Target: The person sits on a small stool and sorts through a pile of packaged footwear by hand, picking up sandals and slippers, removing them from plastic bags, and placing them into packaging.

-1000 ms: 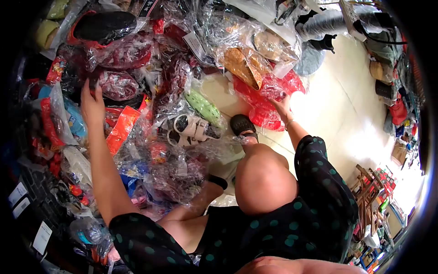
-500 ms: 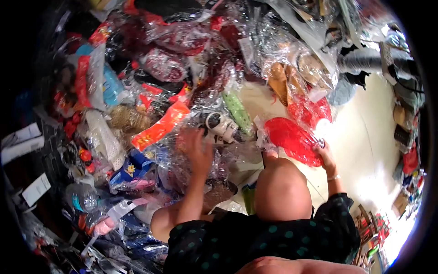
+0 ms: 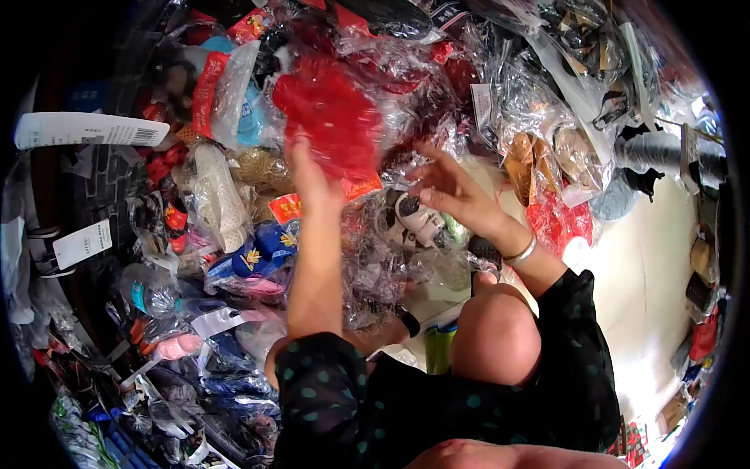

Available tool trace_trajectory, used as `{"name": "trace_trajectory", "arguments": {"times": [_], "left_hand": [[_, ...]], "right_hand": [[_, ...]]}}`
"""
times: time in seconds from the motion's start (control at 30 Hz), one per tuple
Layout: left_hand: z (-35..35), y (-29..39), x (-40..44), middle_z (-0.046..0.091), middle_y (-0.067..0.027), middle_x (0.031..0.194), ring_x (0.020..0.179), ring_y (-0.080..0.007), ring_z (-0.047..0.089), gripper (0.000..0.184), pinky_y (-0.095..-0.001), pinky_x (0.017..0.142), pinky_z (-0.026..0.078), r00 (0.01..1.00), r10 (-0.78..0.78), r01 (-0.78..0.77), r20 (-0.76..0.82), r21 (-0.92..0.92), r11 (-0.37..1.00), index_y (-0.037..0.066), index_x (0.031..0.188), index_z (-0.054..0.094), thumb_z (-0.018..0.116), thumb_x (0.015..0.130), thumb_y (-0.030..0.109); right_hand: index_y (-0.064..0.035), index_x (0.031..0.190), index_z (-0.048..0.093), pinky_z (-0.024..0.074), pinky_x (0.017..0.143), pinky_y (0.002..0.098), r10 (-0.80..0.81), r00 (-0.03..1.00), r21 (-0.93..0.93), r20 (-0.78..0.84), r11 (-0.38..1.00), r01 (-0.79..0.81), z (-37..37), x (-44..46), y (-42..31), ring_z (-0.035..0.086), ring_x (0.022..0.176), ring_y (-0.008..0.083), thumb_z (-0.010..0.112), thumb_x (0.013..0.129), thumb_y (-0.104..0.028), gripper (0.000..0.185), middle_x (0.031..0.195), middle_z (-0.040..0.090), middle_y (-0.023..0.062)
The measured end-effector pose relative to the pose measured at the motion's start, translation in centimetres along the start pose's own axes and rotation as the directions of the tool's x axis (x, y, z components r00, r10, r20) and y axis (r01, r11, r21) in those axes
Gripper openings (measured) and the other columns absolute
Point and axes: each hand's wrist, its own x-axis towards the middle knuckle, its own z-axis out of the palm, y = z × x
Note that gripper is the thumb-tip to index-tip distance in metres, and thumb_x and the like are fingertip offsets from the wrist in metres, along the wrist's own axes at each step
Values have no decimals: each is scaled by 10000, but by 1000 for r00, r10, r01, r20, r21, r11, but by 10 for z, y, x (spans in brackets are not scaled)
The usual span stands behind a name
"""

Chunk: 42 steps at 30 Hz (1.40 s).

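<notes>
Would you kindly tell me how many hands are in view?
2: the left hand holds a red package; the right hand is near the white-strapped sandals. No others visible.

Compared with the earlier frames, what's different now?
The red package moved left and forward, away from the bare knee. The right hand let go of it and is open; the left hand now holds it. The brown shoes and blue shoes stayed put.

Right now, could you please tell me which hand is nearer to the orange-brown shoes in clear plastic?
The right hand: it is just left of the shoes in the picture. The left hand is farther left, holding a red plastic package.
</notes>
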Motion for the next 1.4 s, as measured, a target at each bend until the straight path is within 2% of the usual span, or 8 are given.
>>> {"name": "trace_trajectory", "arguments": {"times": [0.33, 0.43, 0.5, 0.77, 1.0, 1.13, 1.3, 1.4], "left_hand": [[-88, 18, 216, 577, -109, 1029, 834, -252, 604, 353, -414, 697, 532, 999, -41, 34, 23, 221, 975, 71, 1178, 427, 487, 831, 80], [-109, 12, 239, 578, -87, 1057, 891, -257, 592, 374, -451, 763, 506, 988, 151, -147, 31, 487, 861, 78, 1199, 425, 511, 842, 152], [-77, 7, 198, 564, -80, 1090, 935, -250, 574, 391, -455, 782, 495, 983, 163, -101, -86, 488, 867, 87, 1219, 410, 511, 858, 197], [-78, 6, 92, 386, -110, 1301, 1136, -225, 432, 543, -313, 921, 378, 960, 268, -178, -80, 562, 808, 57, 1318, 284, 474, 905, 353], [-98, -72, -72, 516, -143, 1136, 1051, -251, 488, 336, -338, 913, 376, 854, 405, -437, 327, 873, 216, -28, 1158, 484, 524, 869, 139], [-102, -150, -135, 558, -100, 1060, 1053, -227, 500, 401, -355, 949, 352, 918, -134, -219, 374, 757, 616, 18, 1172, 472, 606, 813, 137], [-43, -178, -163, 454, -126, 1195, 1089, -238, 477, 794, -377, 943, 382, 752, -144, -445, 644, 656, 610, 31, 1348, 202, 697, 747, 189], [-1, -139, -137, 412, -149, 1242, 1112, -226, 454, 820, -394, 960, 374, 907, -158, 14, 391, 348, 938, 19, 1361, 150, 691, 754, 130]], "right_hand": [[-38, 1182, 476, 459, 757, 294, 157, 763, -321, -626, 840, -437, -153, -164, 120, 561, 845, 173, 604, 831, -166, 394, 967, 580, 79], [-50, 1216, 439, 409, 868, 411, -180, 745, -767, -642, 149, -624, -193, -242, 161, 504, 1017, 314, 718, 704, -234, 612, 1106, 512, 169], [-99, 1333, 271, 334, 932, 503, 77, 586, -591, -806, -115, -798, -195, -267, 164, 366, 1176, 376, 790, 582, -322, 940, 1232, 417, 196], [-62, 1398, 75, 262, 1015, 452, 121, 407, -409, -905, 7, -912, -212, -278, 193, 269, 1241, 423, 826, 508, -330, 1195, 1353, 288, 246], [-12, 741, 585, 397, 502, 368, -35, 647, -595, -762, 432, -678, -195, -269, 178, 484, 506, 185, 684, 699, -227, 240, 555, 504, 129], [4, 835, 594, 415, 553, 303, -40, 779, -695, -626, 481, -534, -167, -211, 108, 506, 596, 121, 640, 727, -78, 144, 656, 577, 84], [21, 1010, 589, 461, 777, 300, 44, 914, -619, -403, 722, -308, -77, -92, 7, 589, 819, 140, 615, 692, -36, 324, 837, 642, 105], [6, 1159, 515, 416, 864, 320, -164, 971, -600, -173, 800, 28, -28, -41, -12, 538, 977, 161, 652, 725, -80, 463, 1006, 599, 100]]}}
